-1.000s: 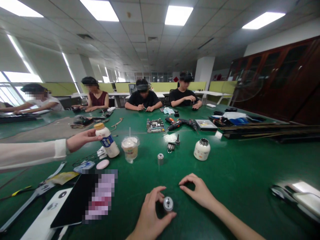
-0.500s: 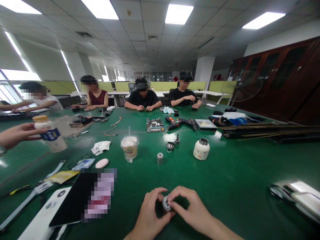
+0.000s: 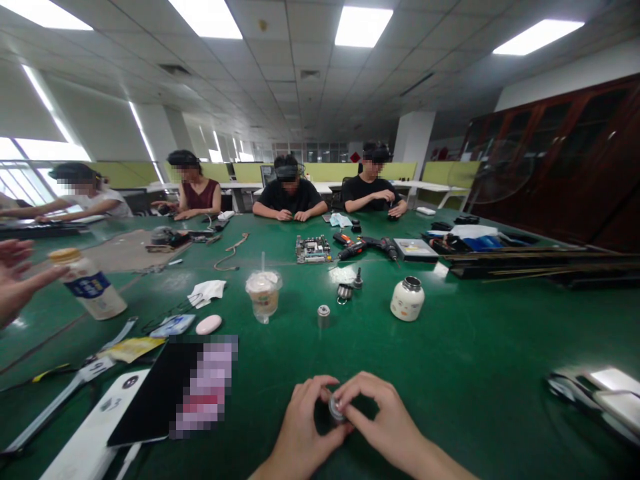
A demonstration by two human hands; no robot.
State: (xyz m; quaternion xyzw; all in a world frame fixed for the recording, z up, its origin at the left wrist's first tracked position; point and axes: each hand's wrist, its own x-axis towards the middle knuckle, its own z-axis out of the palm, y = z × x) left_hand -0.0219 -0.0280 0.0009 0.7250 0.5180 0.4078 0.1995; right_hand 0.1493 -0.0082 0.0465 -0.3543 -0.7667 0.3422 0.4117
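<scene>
Near the front edge of the view, a small round silver metal part [image 3: 333, 409] sits between both of my hands. My left hand [image 3: 303, 420] curls around it from the left, with thumb and fingers at its sides. From the right, my right hand [image 3: 384, 415] pinches at its top with thumb and forefinger. My fingers cover most of the part, so its full shape is hidden. Farther up the green table stands a similar silver metal cylinder [image 3: 324, 317]. Behind that lie a small metal piece with a ring [image 3: 344, 293] and a dark pointed bit [image 3: 358, 278].
A drink cup [image 3: 263, 297] and a cream flask [image 3: 407, 300] stand ahead. A tablet [image 3: 155, 393] lies at left. Beside a milk bottle [image 3: 93, 287] is another person's open hand [image 3: 17, 280]. Power drills [image 3: 367, 247] and a circuit board [image 3: 313, 249] lie farther off; several people sit opposite.
The other person's hand at left has let go of the milk bottle and drawn back, leaving it lower on the table. My hands keep nearly the same grip on the metal part.
</scene>
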